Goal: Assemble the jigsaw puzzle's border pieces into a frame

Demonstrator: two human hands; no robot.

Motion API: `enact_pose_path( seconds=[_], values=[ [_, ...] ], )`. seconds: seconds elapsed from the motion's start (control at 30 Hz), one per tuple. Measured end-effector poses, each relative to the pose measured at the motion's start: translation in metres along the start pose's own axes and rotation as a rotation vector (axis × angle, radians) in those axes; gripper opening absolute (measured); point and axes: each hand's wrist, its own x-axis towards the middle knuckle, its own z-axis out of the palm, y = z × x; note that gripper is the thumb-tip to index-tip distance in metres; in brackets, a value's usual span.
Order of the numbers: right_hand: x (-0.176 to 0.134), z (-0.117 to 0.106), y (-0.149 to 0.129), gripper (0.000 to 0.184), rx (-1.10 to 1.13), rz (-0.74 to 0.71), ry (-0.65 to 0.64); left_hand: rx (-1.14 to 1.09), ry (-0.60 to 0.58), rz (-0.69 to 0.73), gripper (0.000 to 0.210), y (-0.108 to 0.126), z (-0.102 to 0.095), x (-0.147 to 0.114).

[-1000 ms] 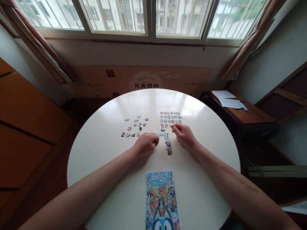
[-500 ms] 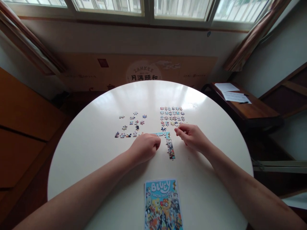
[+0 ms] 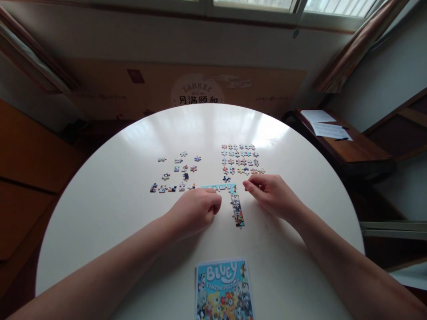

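Observation:
A joined strip of jigsaw puzzle (image 3: 237, 209) forms a corner on the white table, one arm running left and the other toward me. My left hand (image 3: 196, 206) rests in a loose fist below the top arm and covers part of that row's left end; its curled fingers hide whatever may be inside. Just right of the corner, my right hand (image 3: 271, 193) is closed in a pinch, and anything between the fingertips is too small to make out. A dark blue puzzle piece (image 3: 226, 179) lies above the strip. Closer to me is a Bluey picture card (image 3: 223, 289), cut off by the frame's lower edge.
Loose puzzle pieces (image 3: 237, 154) lie in rows beyond my right hand. More scattered pieces (image 3: 186, 169) are on the left, beyond my left hand. The round white table (image 3: 100, 200) has a curved edge. A wooden side table (image 3: 353, 149) with papers stands at the right.
The camera view has tilted down and moved a little closer. Both hands keep nearly the same closed poses beside the joined strip, and the pieces appear unmoved.

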Motion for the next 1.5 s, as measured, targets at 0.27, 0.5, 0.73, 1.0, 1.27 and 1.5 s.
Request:
enact_pose_path(
  seconds=[0.27, 0.5, 0.73, 1.0, 1.27, 1.5],
  values=[
    [-0.001, -0.003, 0.002, 0.033, -0.029, -0.001, 0.036, -0.011, -0.009, 0.02, 0.021, -0.002, -0.001, 0.0],
    [0.001, 0.0, 0.007, 0.03, -0.059, -0.019, 0.078, -0.001, 0.021, 0.056, 0.021, -0.003, 0.002, 0.001],
    [0.002, 0.0, 0.007, 0.031, -0.101, -0.015, 0.077, 0.0, 0.076, 0.126, 0.024, -0.003, 0.004, 0.003],
    [0.003, 0.0, 0.009, 0.04, -0.129, -0.036, 0.102, -0.02, 0.098, 0.122, 0.023, -0.003, 0.006, 0.007],
    [0.003, 0.001, 0.01, 0.042, -0.089, -0.056, 0.135, -0.017, 0.126, 0.097, 0.023, -0.004, 0.008, 0.007],
    [0.003, 0.001, 0.011, 0.04, -0.048, -0.094, 0.183, -0.026, 0.133, 0.09, 0.025, -0.004, 0.008, 0.008]
  ],
)
